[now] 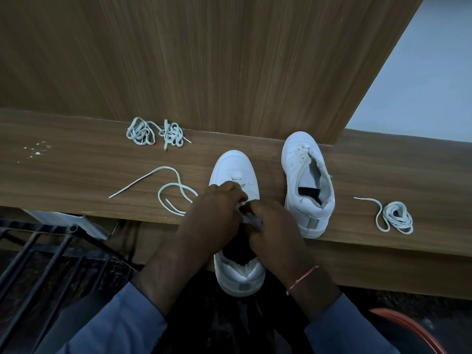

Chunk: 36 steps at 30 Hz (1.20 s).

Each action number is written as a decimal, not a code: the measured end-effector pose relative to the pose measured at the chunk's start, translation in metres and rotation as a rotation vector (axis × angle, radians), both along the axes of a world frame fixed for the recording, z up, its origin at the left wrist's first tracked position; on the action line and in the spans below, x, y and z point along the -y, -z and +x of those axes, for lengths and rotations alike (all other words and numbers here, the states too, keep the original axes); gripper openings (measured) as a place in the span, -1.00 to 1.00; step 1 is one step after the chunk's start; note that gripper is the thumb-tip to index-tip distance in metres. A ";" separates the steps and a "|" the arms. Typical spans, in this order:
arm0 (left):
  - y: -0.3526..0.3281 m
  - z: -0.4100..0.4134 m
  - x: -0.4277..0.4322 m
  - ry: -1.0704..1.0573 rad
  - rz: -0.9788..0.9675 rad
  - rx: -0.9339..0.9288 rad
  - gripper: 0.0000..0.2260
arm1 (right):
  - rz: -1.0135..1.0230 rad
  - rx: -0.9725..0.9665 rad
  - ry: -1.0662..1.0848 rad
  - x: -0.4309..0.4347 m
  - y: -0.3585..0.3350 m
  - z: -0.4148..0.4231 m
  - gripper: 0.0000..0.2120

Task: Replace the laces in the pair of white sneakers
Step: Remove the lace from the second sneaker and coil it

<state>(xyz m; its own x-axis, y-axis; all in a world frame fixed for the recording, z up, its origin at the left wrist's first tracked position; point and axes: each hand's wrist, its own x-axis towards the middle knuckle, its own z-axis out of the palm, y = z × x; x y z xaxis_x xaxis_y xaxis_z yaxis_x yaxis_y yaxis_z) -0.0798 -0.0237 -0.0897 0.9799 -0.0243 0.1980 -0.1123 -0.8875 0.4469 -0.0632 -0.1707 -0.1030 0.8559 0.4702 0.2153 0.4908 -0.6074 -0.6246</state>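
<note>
Watching the head view, only feed I have.

Near sneaker (233, 169) lies toe away from the person, front half on the wooden table (76, 162), heel hanging past the near edge. One short run of lace crosses its lowest eyelets; the rest of the eyelet row is hidden under the hands.

Left hand (217, 208) sits on the sneaker's left eyelet side, fingers curled down, gripping the upper. A bit of white shows at the fingertips; can't tell if that's lace.

Right hand (273, 221) is just beside it, touching, with fingers curled and pinching a grey-white piece (252, 222) at the shoe mouth. Tongue or lace, I can't tell. There's a red thread band (302, 277) on that wrist and blue sleeves on both arms.

Second sneaker (306, 187) stands just right of the first, fully on the table, toe against the upright wood panel (204, 60). No lace in it, tongue area open.

Laces:
- tangled pile (155, 134) at the back left, by the panel
- loose lace (166, 190) spread in open loops left of the near sneaker, one loop running under the left hand
- coiled lace (396, 217) well right of the second sneaker

White specks (35, 150) on the far left of the table. Black metal rack (38, 251) below the table edge at left, and an orange-red curved rim (413, 325) at bottom right.
</note>
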 end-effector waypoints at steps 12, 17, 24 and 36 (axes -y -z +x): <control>0.004 0.002 0.002 -0.026 -0.114 0.055 -0.69 | 0.079 -0.024 0.047 -0.001 -0.004 -0.001 -0.88; -0.002 0.010 -0.003 -0.006 -0.101 0.009 -0.78 | 0.009 0.050 0.010 0.000 -0.003 -0.003 -0.91; 0.007 0.031 0.001 -0.060 0.130 -0.093 -0.84 | -0.027 -0.028 0.032 -0.002 0.012 0.005 -0.78; 0.003 0.025 -0.012 0.051 -0.364 0.004 -0.86 | 0.113 -0.038 0.094 -0.005 0.004 0.000 -0.81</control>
<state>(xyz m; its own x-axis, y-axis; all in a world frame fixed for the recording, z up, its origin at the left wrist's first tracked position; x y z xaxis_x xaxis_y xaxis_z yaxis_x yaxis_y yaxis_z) -0.0548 -0.0114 -0.0927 0.9784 -0.0004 0.2066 -0.1548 -0.6637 0.7318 -0.0636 -0.1656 -0.1065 0.9035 0.3622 0.2291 0.4099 -0.5745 -0.7085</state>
